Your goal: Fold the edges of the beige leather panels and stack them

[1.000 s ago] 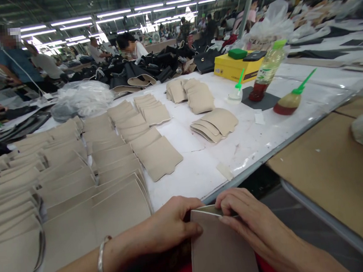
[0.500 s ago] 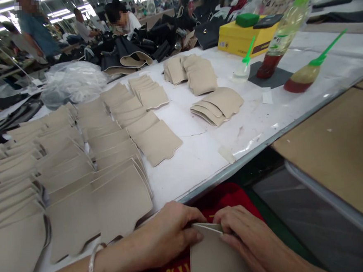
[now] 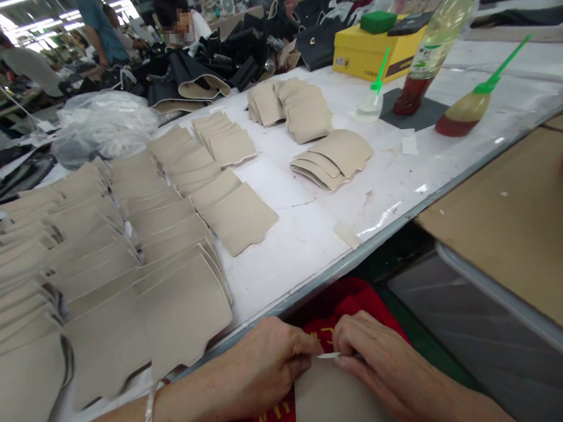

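Narrower now, the gap atop a beige panel (image 3: 336,400), lower centre. Left hand (image 3: 270,356) and right hand (image 3: 375,352), fingers closed, both pinch its top edge; it extends below them past the frame, long axis unclear.

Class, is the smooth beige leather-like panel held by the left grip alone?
No: the left grip and the right grip both pinch the smooth beige leather-like panel at its upper edge.
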`<state>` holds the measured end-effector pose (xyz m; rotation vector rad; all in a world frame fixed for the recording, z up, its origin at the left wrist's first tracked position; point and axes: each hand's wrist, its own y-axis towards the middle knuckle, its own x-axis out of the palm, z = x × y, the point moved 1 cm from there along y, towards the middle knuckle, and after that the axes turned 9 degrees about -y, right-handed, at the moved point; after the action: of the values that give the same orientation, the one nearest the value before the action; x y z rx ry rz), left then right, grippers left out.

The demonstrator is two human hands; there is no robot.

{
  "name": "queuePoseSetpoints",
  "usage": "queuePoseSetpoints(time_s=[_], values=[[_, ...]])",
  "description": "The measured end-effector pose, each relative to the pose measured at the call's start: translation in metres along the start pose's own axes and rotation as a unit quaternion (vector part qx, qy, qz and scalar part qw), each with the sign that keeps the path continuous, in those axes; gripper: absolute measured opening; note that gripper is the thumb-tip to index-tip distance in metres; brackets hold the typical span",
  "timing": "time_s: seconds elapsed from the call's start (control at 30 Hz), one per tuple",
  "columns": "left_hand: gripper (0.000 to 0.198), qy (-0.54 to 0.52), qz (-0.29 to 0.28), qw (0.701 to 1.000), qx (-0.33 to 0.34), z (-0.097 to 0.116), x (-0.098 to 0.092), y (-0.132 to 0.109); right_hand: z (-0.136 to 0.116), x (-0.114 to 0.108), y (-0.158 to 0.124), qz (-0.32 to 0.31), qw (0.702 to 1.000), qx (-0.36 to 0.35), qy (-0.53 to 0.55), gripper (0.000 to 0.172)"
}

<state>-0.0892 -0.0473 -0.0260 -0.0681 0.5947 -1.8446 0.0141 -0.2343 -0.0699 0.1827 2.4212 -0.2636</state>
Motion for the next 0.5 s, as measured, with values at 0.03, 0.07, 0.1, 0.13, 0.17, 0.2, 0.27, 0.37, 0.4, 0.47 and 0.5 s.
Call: queuePoseSetpoints(time_s=[0.03,0.07,0.1,0.13,0.17,0.2,0.27,0.37,0.4,0.47,0.5], values=[[0.018,-0.009,-0.003,1.000,0.006,0.000,-0.001,0.001,-0.001,-0.001,0.000,-0.002,1.000,-0.003,0.002,0.018],[0.021,-0.007,-0.004,1.000,0.011,0.001,-0.001,0.002,-0.002,-0.003,0.000,-0.003,1.000,-0.007,0.005,0.018],[0.023,0.004,0.000,1.000,0.016,0.002,-0.001,0.003,-0.002,-0.003,0.000,-0.002,1.000,-0.014,0.007,0.018],[0.022,0.024,0.006,0.999,0.022,0.003,0.000,0.005,-0.002,-0.004,0.000,0.001,1.000,-0.020,0.009,0.018],[0.020,0.047,0.013,0.998,0.028,0.004,0.000,0.007,-0.002,-0.004,0.001,0.003,1.000,-0.025,0.010,0.018],[0.017,0.067,0.020,0.997,0.029,0.005,0.001,0.009,-0.002,-0.004,0.002,0.006,1.000,-0.027,0.009,0.017],[0.017,0.087,0.037,0.995,0.022,0.008,0.004,0.012,-0.002,-0.004,0.004,0.017,0.999,-0.032,0.006,0.017],[0.022,0.083,0.044,0.995,0.017,0.010,0.008,0.015,-0.002,-0.007,0.003,0.024,0.999,-0.029,0.006,0.018],[0.022,0.079,0.038,0.996,0.022,0.011,0.008,0.016,-0.002,-0.009,0.002,0.022,1.000,-0.019,0.010,0.017],[0.020,0.070,0.028,0.997,0.031,0.011,0.008,0.016,-0.001,-0.012,-0.001,0.006,1.000,0.005,0.014,0.011],[0.018,0.065,0.027,0.997,0.032,0.011,0.008,0.016,0.000,-0.014,-0.002,-0.002,1.000,0.009,0.009,0.011]])
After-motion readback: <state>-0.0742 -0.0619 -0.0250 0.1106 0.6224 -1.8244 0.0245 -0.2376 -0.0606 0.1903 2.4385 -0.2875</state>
